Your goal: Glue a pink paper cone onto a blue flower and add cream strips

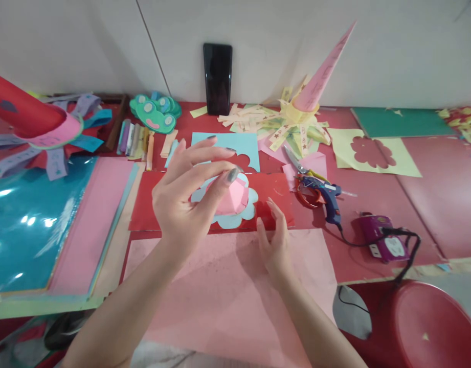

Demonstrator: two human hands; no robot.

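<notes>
My left hand (191, 191) is raised over a pink paper cone (235, 198), with thumb and index finger pinched at what looks like its tip. The cone points up toward me, so its height is hard to judge and part of it is behind the fingers. Beneath it lies a light blue paper flower (229, 221) with rounded petals, on a red board (147, 204). My right hand (273, 237) rests just right of the flower, fingers apart and slightly curled, holding nothing.
A blue glue gun (329, 197) lies at right by scissors (294, 159) and a purple power box (383, 237). A finished pink cone (323, 76) with yellow strips stands behind. A phone (218, 79) leans on the wall. Left are a red cone (24, 110) and paper packs (31, 225).
</notes>
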